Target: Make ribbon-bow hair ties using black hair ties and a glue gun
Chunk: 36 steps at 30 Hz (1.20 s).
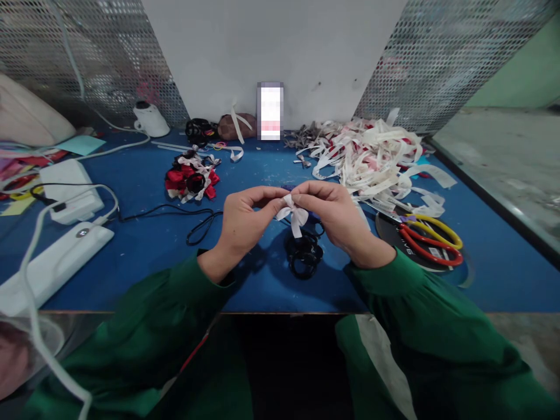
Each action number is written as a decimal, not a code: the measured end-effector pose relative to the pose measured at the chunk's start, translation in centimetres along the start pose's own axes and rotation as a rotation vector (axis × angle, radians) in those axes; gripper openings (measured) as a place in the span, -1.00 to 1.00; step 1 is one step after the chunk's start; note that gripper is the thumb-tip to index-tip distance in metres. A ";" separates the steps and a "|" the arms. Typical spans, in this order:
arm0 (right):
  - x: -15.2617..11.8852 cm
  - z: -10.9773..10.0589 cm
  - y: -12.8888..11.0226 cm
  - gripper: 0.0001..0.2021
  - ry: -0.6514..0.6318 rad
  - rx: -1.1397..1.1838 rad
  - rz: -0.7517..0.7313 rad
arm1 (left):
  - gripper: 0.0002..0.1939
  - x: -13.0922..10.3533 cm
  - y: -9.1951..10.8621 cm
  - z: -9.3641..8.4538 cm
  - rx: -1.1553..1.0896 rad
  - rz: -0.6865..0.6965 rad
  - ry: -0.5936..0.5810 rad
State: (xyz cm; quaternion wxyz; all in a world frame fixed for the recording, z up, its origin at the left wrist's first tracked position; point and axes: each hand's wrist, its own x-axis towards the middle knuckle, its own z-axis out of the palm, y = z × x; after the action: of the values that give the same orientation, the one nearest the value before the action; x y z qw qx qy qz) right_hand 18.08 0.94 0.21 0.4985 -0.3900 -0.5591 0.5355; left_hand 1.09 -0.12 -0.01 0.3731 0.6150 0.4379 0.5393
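I sit at a blue table [262,294] that runs across the middle of the frame. In the center, my left hand [238,224] pinches a little white bow [297,217] with its thumb and finger, and my right hand [343,219] pinches it from the other side. The bow is up over the table, and black loops [304,255] lie just below it in the picture. The blue top has small pale specks and marks on it. A plain gray wall [271,46] stands at the top center, with a bright screen [270,114] in front of it. Panels full of tiny holes, the left mesh [114,41] and the right mesh [437,58], are on its two sides. At the upper right of the frame I see a gray floor [511,140] and a green wall [536,64]. A big heap of pale ribbons [371,154] is right of center, with red and yellow handles [431,248] nearer to me. Left of center is a red, black and white pile [192,178], and a long white box [56,265] is at the lower left
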 end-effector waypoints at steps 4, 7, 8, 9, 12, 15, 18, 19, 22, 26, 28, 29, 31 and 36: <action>0.1 0.0 0.1 -0.90 -0.022 0.026 0.007 | -0.97 0.1 0.0 -0.2 0.100 0.044 0.030; 0.1 -0.1 0.1 -0.89 -0.048 0.097 0.081 | -0.95 0.1 -0.1 -0.3 0.077 0.039 -0.004; 0.1 -0.1 0.1 -0.89 -0.052 0.119 0.114 | -0.94 0.2 -0.1 -0.3 0.066 0.038 -0.017; 0.1 -0.1 0.1 -0.88 -0.053 0.138 0.148 | -0.93 0.2 -0.1 -0.3 0.057 0.039 -0.026; 0.1 -0.2 0.1 -0.86 -0.061 0.193 0.233 | -0.92 0.2 0.0 -0.3 0.041 0.043 -0.033; 0.3 -0.2 0.0 -0.86 -0.072 0.249 0.296 | -0.90 0.2 0.0 -0.2 0.001 0.024 -0.032; 0.4 -0.2 -0.1 -0.84 -0.078 0.280 0.357 | -0.88 0.2 -0.2 -0.2 -0.038 0.010 -0.046; 0.4 -0.2 -0.1 -0.83 -0.083 0.283 0.378 | -0.88 0.1 -0.2 -0.2 -0.044 0.012 -0.052; 0.4 -0.3 -0.1 -0.80 -0.101 0.281 0.414 | -0.87 0.1 -0.3 -0.2 -0.040 0.036 -0.067; 0.3 -0.4 0.0 -0.78 -0.110 0.259 0.387 | -0.89 0.1 -0.1 -0.3 0.024 0.111 -0.074; 0.3 -0.5 0.0 -0.78 -0.112 0.241 0.361 | -0.90 0.0 0.2 -0.3 0.100 0.177 -0.071; 0.3 -0.6 0.0 -0.78 -0.113 0.230 0.349 | -0.90 -0.1 0.3 -0.3 0.140 0.211 -0.068; 0.4 -0.6 0.1 -0.78 -0.115 0.201 0.329 | -0.89 -0.2 0.5 -0.4 0.199 0.263 -0.058; 0.4 -0.7 0.0 -0.80 -0.122 0.151 0.271 | -0.89 -0.3 0.7 -0.4 0.248 0.259 -0.050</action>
State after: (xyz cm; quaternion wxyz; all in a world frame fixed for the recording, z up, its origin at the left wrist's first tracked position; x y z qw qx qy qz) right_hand 18.69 1.42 0.25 0.4146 -0.3903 -0.4887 0.6610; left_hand 0.81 -0.68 0.60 0.2327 0.7207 0.4088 0.5091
